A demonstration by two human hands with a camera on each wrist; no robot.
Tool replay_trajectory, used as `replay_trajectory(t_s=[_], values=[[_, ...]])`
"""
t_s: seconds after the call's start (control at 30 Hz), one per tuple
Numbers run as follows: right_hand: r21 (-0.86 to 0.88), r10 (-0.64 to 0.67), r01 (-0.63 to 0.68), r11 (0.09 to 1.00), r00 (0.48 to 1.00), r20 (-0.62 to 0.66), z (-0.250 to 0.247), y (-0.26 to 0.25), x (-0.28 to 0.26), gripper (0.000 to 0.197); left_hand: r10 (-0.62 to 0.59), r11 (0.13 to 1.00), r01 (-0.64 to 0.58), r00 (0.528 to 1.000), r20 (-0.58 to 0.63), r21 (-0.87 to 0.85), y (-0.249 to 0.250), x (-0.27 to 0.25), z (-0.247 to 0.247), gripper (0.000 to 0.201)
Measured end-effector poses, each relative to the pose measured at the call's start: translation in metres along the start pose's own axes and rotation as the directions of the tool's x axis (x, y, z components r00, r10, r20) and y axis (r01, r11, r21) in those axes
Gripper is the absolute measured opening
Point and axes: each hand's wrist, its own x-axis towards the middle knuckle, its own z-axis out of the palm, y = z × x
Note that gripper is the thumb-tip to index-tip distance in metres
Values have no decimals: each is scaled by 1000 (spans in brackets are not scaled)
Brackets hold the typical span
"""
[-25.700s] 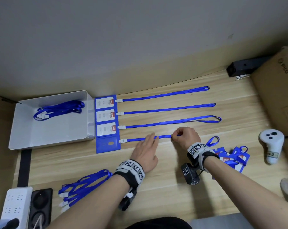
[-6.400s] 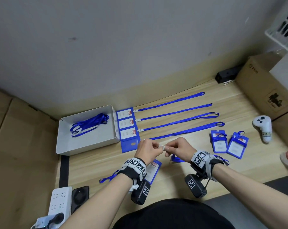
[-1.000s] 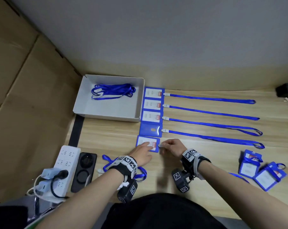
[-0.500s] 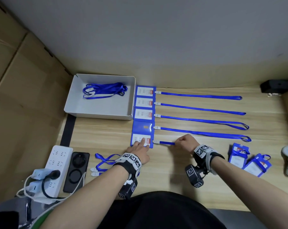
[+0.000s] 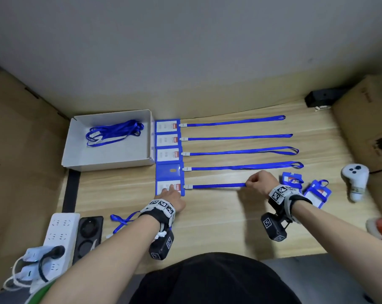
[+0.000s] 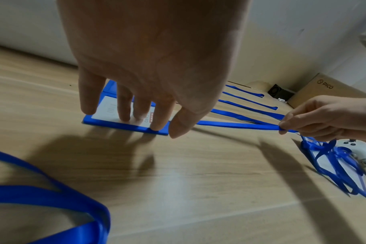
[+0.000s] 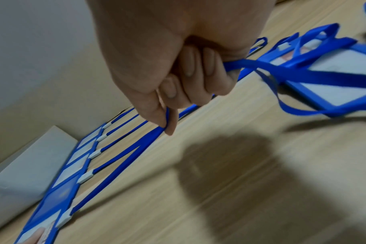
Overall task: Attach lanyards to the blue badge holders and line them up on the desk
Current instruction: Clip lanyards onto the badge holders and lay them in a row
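The fifth blue badge holder (image 5: 168, 187) lies at the near end of a column of holders (image 5: 168, 140) on the wooden desk (image 5: 207, 220). My left hand (image 5: 169, 192) presses it flat with straight fingers (image 6: 123, 113). Its blue lanyard (image 5: 216, 185) runs right from a white clip (image 5: 186, 186), held taut. My right hand (image 5: 247, 184) pinches that lanyard (image 7: 123, 161) between thumb and forefinger (image 7: 169, 125), the other fingers curled. Above it, several lanyards (image 5: 236, 138) lie stretched to the right, side by side.
A white box (image 5: 106, 163) at left holds bundled lanyards (image 5: 113, 132). Two holders wrapped in lanyards (image 5: 316, 193) lie right of my right wrist. A loose lanyard (image 5: 122, 220) sits by my left forearm. Power strip (image 5: 60, 231), white controller (image 5: 355, 178) and cardboard box (image 5: 367, 119) border the desk.
My right hand has slid to the right along the fifth lanyard, drawing it out straight. My left hand stays pressed on the holder.
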Motion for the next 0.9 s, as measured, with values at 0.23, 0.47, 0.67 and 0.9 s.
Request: replay_trajectory(t_s=[0.23,0.47,0.67,0.9], values=[[14,55,-54,998,993,-105,7,22,6,18,-30,999,27,996,-87,-32,4,18,13,69],[-126,62,-78,989,990,-127,12,29,13,12,17,1000,-17,989,-148,-1,24,10,-6,37],[-98,52,-63,993,993,-109,13,38,23,13,217,971,-179,935,-280,156,83,-1,-9,40],[-95,5,-18,995,991,-135,15,51,37,18,442,873,-394,888,-126,288,163,8,43,80]])
